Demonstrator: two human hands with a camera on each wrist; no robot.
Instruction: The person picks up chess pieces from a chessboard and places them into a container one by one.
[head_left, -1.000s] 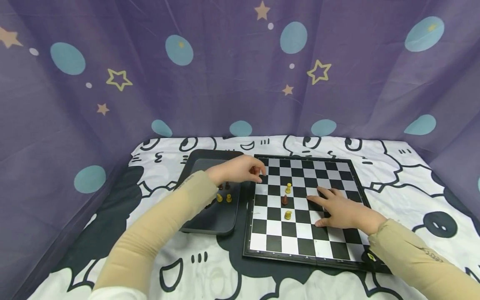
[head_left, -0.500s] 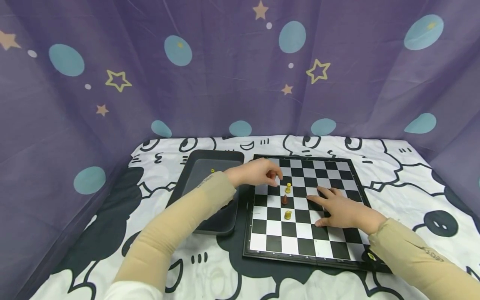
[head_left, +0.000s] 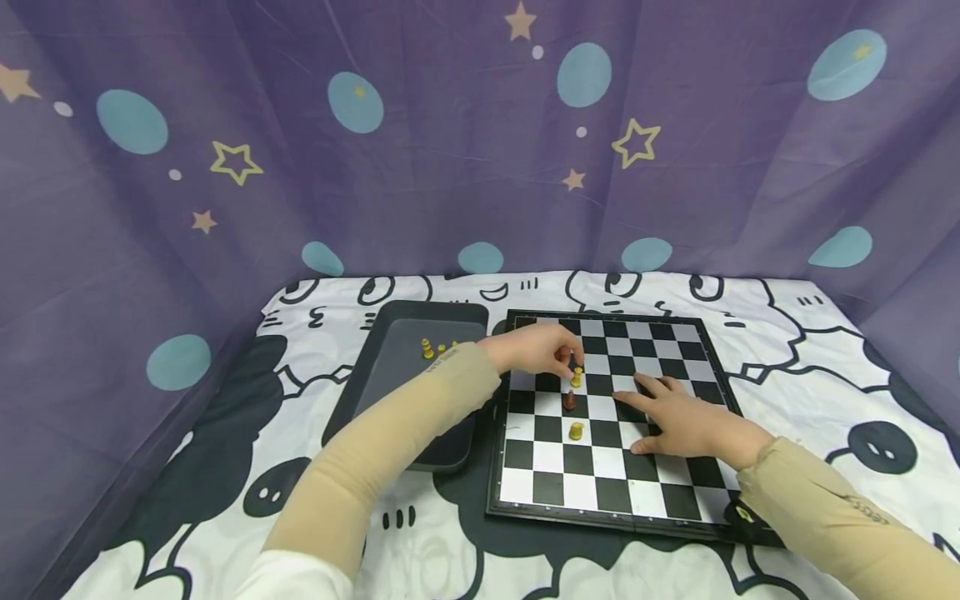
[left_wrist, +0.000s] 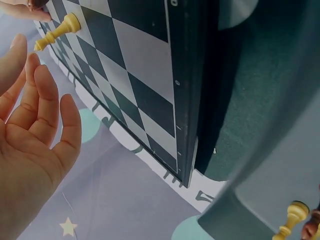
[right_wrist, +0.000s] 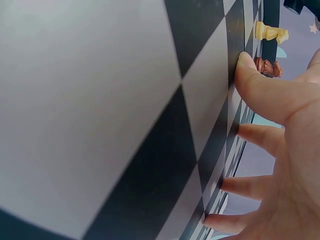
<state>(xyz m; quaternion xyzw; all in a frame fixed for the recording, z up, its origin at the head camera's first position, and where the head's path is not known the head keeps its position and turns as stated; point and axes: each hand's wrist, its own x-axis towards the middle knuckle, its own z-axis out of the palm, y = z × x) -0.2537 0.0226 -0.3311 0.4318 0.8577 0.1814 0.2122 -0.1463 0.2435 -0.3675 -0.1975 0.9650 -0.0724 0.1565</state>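
So, across the back hangs the purple curtain, printed with stars, and in front of it lies the cartoon-print surface, with one chessboard and, just to its left, one dark tray. Two hands at work: the right hand is palm down, fingers spread wide, tips on the squares; the left hand reaches across tray and board edge, fingers softly bent, a narrow gap to the thumb. Three pieces on the board, and here's the one to watch: the tall yellow piece, upright, long axis rising from its square, tip just beside the left fingertips; contact, I can't tell. Nearer the person stand one red-brown piece and one yellow knight, both upright. The sleeve hides part of the tray's pieces, so no full count there.
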